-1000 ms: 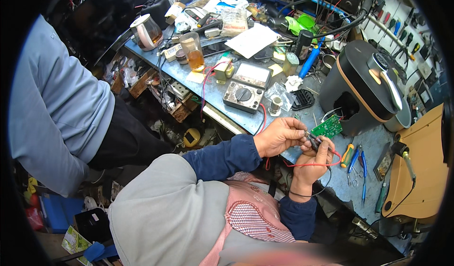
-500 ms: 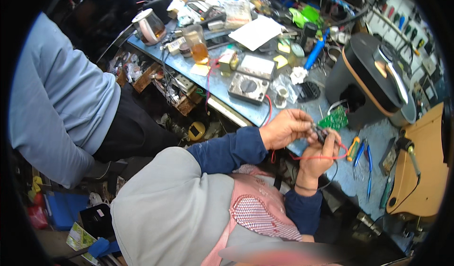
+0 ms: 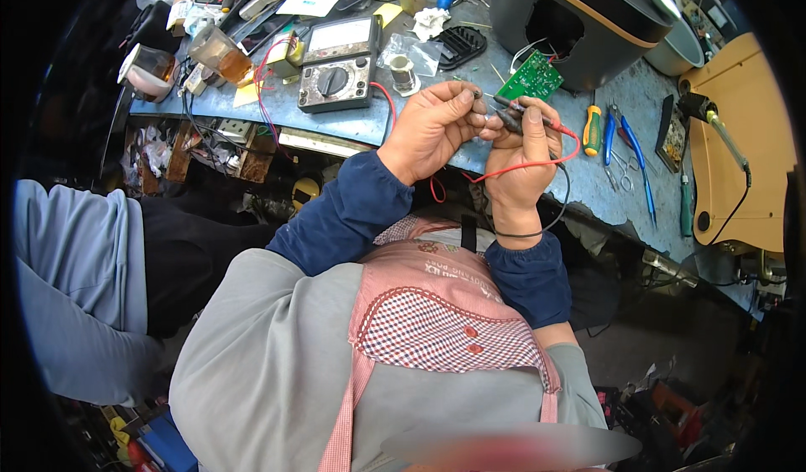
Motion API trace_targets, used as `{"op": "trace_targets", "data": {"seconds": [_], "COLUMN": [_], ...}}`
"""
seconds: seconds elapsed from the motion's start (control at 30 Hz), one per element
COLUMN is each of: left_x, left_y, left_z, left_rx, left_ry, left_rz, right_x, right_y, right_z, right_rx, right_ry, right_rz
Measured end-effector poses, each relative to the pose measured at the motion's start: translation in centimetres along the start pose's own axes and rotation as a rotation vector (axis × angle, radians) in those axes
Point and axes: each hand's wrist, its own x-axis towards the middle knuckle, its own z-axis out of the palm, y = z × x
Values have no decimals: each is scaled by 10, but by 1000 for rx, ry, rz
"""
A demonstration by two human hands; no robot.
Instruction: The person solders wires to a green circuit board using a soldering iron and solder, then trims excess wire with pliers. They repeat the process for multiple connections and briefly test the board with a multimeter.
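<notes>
Two meter probes are pinched together above the bench edge: one tip by the left hand, the shafts gripped by the right hand. A red lead is looped over the right hand. Just beyond are seen a green circuit board and a multimeter.

Light was even and daylight-like, source not visible. The workbench top was bright at its right end, without harsh glare. Under its front edge the space fell into deep shadow. Soft shadows lay beneath the hands. The fisheye bent straight edges near the rim; the corners were black. The centre was sharp. A blurred smear ran along the lower edge.
</notes>
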Motion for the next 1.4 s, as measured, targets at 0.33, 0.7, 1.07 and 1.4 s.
{"op": "trace_targets", "data": {"seconds": [0.33,0.7,1.07,1.4], "left_x": [-1,-1,-1,-2], "left_y": [2,1,2,-1], "left_z": [4,7,2,-1], "left_rx": [11,52,34,24], "left_ry": [-18,42,-10,-5], "left_rz": [-16,-16,-14,-5], "right_x": [2,2,1,2], "right_y": [2,3,2,2], "right_z": [-1,-4,-2,2], "right_rx": [32,-6,-1,-25], "right_ry": [7,11,15,35], "right_rz": [8,26,0,-13]}}
